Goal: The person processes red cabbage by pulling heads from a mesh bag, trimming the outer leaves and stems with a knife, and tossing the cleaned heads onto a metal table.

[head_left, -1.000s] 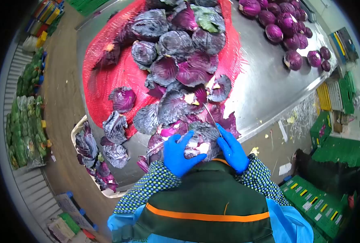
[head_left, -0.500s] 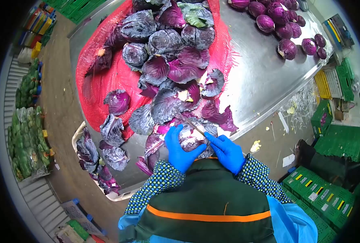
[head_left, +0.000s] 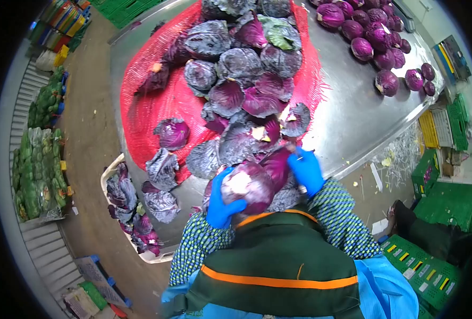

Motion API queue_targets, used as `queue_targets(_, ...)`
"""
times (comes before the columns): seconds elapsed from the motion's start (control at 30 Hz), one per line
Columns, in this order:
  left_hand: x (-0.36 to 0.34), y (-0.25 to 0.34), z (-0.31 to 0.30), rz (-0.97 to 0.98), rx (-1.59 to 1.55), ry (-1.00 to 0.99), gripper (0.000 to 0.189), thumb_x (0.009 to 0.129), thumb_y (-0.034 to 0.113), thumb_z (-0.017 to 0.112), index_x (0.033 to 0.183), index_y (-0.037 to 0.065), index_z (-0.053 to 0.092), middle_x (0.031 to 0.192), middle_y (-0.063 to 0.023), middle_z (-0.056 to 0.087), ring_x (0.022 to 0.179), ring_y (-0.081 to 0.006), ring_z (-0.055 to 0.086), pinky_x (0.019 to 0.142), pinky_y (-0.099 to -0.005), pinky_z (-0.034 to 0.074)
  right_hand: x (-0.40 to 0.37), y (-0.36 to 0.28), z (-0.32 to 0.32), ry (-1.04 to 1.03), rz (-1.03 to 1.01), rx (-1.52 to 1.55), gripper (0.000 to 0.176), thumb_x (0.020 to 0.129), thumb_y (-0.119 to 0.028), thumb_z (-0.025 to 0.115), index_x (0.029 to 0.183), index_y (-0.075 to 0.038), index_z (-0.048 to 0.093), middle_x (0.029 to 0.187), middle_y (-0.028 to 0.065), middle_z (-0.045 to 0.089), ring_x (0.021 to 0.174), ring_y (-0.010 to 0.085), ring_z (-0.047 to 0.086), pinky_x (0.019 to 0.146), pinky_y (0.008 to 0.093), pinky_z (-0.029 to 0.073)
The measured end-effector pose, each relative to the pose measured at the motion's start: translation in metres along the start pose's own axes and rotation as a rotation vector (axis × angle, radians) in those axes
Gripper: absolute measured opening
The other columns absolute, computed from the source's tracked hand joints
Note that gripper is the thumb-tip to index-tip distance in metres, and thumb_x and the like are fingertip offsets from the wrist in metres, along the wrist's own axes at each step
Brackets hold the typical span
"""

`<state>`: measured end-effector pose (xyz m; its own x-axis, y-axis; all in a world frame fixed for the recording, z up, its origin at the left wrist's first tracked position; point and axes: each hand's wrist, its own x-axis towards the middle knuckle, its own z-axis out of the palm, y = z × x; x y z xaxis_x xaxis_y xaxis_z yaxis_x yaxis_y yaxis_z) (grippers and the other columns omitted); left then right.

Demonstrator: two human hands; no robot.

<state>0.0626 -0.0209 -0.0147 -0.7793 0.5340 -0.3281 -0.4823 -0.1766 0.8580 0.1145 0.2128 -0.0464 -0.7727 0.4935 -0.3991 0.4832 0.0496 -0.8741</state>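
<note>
A trimmed red cabbage [head_left: 251, 187], its pale cut stem end showing, is held by my left hand [head_left: 222, 204], whose blue-gloved fingers and thumb curl around its left side. My right hand [head_left: 307, 171], gloved too, pinches a loose purple cabbage leaf [head_left: 277, 166] at the right of the head, peeled outward from it. A small bright bit shows under the right palm; I cannot make out whether it is the knife. Beyond my hands, dark untrimmed red cabbages [head_left: 239, 64] and loose leaves [head_left: 203, 158] are heaped on a red mesh sack [head_left: 145, 127].
Peeled red cabbages [head_left: 378, 36] are grouped at the far right of the metal table [head_left: 347, 114]. A white-rimmed crate [head_left: 150, 259] of leaves is at the left table edge. Green crates [head_left: 419, 271] are stacked at right, near a person's dark-clad leg [head_left: 427, 228].
The knife in my right hand no longer shows clearly. That hand has moved up and right and now grips a leaf. The cabbage has been turned, stem end up, in my left hand.
</note>
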Motion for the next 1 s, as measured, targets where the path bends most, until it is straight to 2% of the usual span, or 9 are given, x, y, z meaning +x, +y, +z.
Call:
queue_targets(0.07,-0.013,0.017,-0.01,0.099,-0.465,-0.155,0.079,0.07,0.016,0.074,0.134,0.004,0.028,0.132,-0.0111,0.038,0.122,-0.0267,0.038,0.099,-0.0401,0.039,0.032,0.005,-0.029,0.026,0.054,0.174,0.029,0.084,-0.013,0.055,0.11,-0.002,0.059,0.083,0.0058,0.061,0.072,0.0096,0.055,0.067,0.0256,0.047)
queue_targets(0.17,-0.013,0.078,-0.003,0.115,-0.427,-0.195,0.072,0.078,0.013,0.064,0.138,0.008,0.024,0.14,-0.0126,0.025,0.128,-0.0289,0.03,0.101,-0.0438,0.036,0.023,-0.047,-0.021,0.121,-0.199,0.089,0.045,0.087,-0.024,0.057,0.124,-0.002,0.044,0.095,0.0059,0.059,0.072,0.0106,0.055,0.067,0.024,0.047)
queue_targets(0.2,-0.009,0.1,0.0,0.106,-0.409,-0.225,0.069,0.082,0.011,0.059,0.14,0.01,0.021,0.144,-0.0133,0.018,0.13,-0.0299,0.026,0.102,-0.0457,0.034,0.002,-0.085,-0.016,-0.058,-0.049,0.178,0.048,0.087,-0.026,0.058,0.126,-0.002,0.042,0.102,0.0068,0.057,0.076,0.012,0.055,0.068,0.0244,0.047)
queue_targets(0.37,0.018,0.085,-0.016,0.116,0.363,-0.501,0.095,0.066,0.011,0.077,0.14,0.005,0.019,0.142,-0.0149,0.023,0.129,-0.0271,0.03,0.104,-0.0388,0.029,-0.04,-0.05,0.023,-0.458,0.117,0.493,0.045,0.091,-0.024,0.049,0.128,0.0,0.042,0.117,0.008,0.051,0.097,0.0143,0.052,0.085,0.0293,0.043)
queue_targets(0.4,0.023,0.048,-0.012,-0.027,0.46,-0.213,0.098,0.059,0.024,0.083,0.137,0.007,0.026,0.138,-0.0159,0.026,0.127,-0.0297,0.031,0.103,-0.0406,0.031,-0.038,-0.032,0.026,-0.435,0.205,0.428,0.044,0.091,-0.021,0.049,0.13,-0.003,0.041,0.115,0.0073,0.052,0.098,0.0151,0.051,0.087,0.0293,0.042)
queue_targets(0.47,0.033,0.002,-0.021,0.117,0.672,-0.15,0.099,0.058,0.021,0.084,0.136,0.002,0.026,0.135,-0.0168,0.032,0.125,-0.0275,0.034,0.104,-0.0393,0.028,-0.034,-0.004,0.019,-0.417,0.235,0.437,0.045,0.09,-0.017,0.049,0.132,-0.004,0.04,0.113,0.0071,0.053,0.098,0.0161,0.051,0.087,0.0297,0.042)
queue_targets(0.67,0.021,-0.026,0.008,0.289,0.877,0.126,0.084,0.063,0.027,0.08,0.129,0.003,0.034,0.132,-0.0197,0.031,0.125,-0.0325,0.03,0.105,-0.0413,0.027,-0.064,-0.017,-0.006,-0.149,-0.6,-0.452,0.044,0.089,-0.015,0.05,0.132,-0.02,0.042,0.096,0.015,0.055,0.08,0.0253,0.058,0.069,0.0325,0.049)
queue_targets(0.8,0.024,-0.027,0.013,0.282,0.905,0.167,0.08,0.063,0.026,0.08,0.128,0.006,0.037,0.131,-0.0192,0.033,0.124,-0.0327,0.031,0.104,-0.0425,0.027,-0.065,-0.018,0.001,-0.221,-0.533,-0.653,0.047,0.087,-0.015,0.049,0.133,-0.025,0.042,0.078,0.0086,0.05,0.064,0.0243,0.054,0.053,0.0361,0.046)
queue_targets(1.0,0.024,-0.026,0.021,0.238,0.91,0.202,0.08,0.062,0.026,0.08,0.128,0.006,0.039,0.13,-0.0188,0.032,0.123,-0.0329,0.031,0.104,-0.0424,0.026,-0.037,-0.016,0.01,-0.202,-0.438,-0.599,0.046,0.089,-0.018,0.049,0.133,-0.027,0.041,0.078,0.0123,0.052,0.066,0.0282,0.055,0.06,0.0372,0.047)
